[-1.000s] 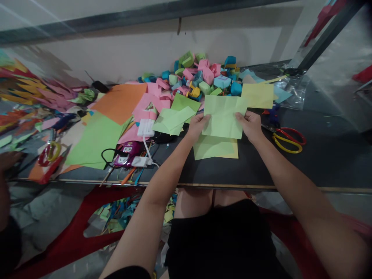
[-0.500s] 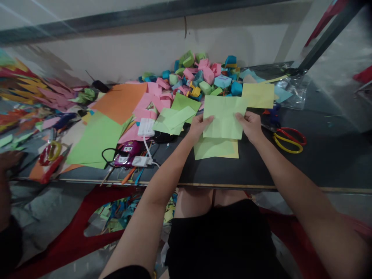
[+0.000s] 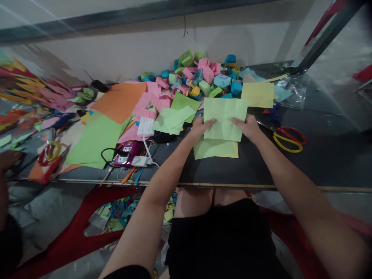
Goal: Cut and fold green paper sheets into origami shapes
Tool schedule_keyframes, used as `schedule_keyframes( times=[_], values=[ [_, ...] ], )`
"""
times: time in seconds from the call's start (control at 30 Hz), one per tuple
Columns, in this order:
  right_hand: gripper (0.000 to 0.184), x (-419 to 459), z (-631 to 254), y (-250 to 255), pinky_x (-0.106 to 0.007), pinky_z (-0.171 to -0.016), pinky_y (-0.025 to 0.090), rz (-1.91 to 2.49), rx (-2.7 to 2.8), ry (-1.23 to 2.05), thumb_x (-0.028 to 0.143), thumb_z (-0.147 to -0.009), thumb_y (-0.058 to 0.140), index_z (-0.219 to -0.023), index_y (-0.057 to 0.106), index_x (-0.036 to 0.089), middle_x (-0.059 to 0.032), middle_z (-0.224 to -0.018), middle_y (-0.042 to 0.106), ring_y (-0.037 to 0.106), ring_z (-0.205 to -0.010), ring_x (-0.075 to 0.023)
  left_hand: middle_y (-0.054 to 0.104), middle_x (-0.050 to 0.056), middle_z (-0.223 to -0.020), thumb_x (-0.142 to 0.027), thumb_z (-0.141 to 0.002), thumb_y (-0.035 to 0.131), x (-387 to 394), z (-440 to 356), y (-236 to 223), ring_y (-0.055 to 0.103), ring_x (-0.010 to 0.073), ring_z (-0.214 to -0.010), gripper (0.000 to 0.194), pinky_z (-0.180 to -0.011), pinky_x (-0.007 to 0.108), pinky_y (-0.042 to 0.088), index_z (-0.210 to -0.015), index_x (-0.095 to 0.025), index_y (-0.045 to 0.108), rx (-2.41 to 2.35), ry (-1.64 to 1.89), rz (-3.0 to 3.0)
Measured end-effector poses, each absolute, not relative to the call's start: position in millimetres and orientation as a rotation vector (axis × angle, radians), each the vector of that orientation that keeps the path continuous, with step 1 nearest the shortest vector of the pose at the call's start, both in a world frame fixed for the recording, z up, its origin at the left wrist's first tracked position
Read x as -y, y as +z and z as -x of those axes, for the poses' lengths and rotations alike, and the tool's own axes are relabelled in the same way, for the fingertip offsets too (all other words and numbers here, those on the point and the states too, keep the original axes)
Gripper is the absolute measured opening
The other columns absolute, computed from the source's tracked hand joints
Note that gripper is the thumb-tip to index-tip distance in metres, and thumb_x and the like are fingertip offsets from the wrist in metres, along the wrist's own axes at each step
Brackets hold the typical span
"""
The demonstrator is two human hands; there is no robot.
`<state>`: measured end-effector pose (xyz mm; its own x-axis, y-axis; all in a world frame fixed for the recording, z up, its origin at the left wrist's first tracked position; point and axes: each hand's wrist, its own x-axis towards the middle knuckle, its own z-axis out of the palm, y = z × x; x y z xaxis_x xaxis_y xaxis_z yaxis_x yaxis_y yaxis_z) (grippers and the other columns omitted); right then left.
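Note:
A light green sheet of paper (image 3: 223, 110) with a faint vertical crease is held up between my two hands. My left hand (image 3: 201, 127) grips its left side, thumb on the front face. On the other side my right hand (image 3: 248, 124) pinches it the same way, the fingers hidden behind. Below it on the dark table lie more pale green and yellow sheets (image 3: 215, 149). Left of my left hand are cut light green pieces (image 3: 174, 119) on a darker green sheet (image 3: 186, 104). Scissors with red and yellow handles (image 3: 287, 139) lie right of my right hand.
A heap of folded colored paper pieces (image 3: 203, 75) stands against the wall. Orange paper (image 3: 120, 100), a green sheet (image 3: 93, 139), a purple power strip (image 3: 128, 153) and a second pair of scissors (image 3: 50, 153) lie leftward. Another person's hand (image 3: 10, 159) shows at the far left.
Both thumbs have slid inward over the sheet, so they are closer together. The sheet has dropped slightly and bends a little more along its crease.

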<state>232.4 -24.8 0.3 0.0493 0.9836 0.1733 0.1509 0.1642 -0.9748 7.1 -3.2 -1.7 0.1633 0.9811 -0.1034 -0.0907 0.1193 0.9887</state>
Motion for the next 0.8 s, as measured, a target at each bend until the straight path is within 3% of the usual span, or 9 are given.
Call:
schedule_keyframes(
  times=[0.27,0.53,0.63,0.8],
  values=[
    [0.059,20,-233,-5,-0.048,-0.072,0.065,1.200,1.300,0.966,0.074,-0.059,0.087,-0.083,0.078,0.022,-0.0063,-0.086,0.080,0.076,-0.078,-0.0289,0.076,0.011,-0.083,-0.038,-0.073,0.089,-1,-6,-5,0.076,0.0290,-0.084,0.027,-0.079,0.045,0.064,-0.081,-0.017,0.074,-1.088,1.071,-1.137],
    [0.069,22,-229,-3,-0.061,-0.097,0.063,1.194,1.136,1.083,0.073,-0.043,0.094,-0.085,0.076,0.021,-0.0137,-0.104,0.082,0.077,-0.101,-0.0380,0.079,0.013,-0.098,-0.050,-0.070,0.090,3,-7,-6,0.077,0.0334,-0.098,0.041,-0.090,0.047,0.063,-0.091,-0.018,0.076,-0.926,1.059,-1.114],
    [0.068,25,-228,-3,-0.062,-0.099,0.062,1.228,1.159,1.129,0.070,-0.047,0.094,-0.089,0.075,0.020,-0.0171,-0.106,0.081,0.076,-0.105,-0.0402,0.080,0.013,-0.103,-0.047,-0.070,0.091,4,-6,-7,0.076,0.0341,-0.103,0.040,-0.093,0.048,0.063,-0.095,-0.019,0.076,-0.883,0.992,-1.068],
    [0.065,30,-225,2,-0.060,-0.097,0.064,1.200,1.202,1.191,0.069,-0.052,0.093,-0.092,0.073,0.021,-0.0175,-0.107,0.080,0.075,-0.109,-0.0420,0.081,0.014,-0.090,-0.055,-0.075,0.083,6,-4,-7,0.077,0.0365,-0.098,0.041,-0.085,0.049,0.064,-0.094,-0.018,0.079,-0.857,0.951,-1.118]
  ],
)
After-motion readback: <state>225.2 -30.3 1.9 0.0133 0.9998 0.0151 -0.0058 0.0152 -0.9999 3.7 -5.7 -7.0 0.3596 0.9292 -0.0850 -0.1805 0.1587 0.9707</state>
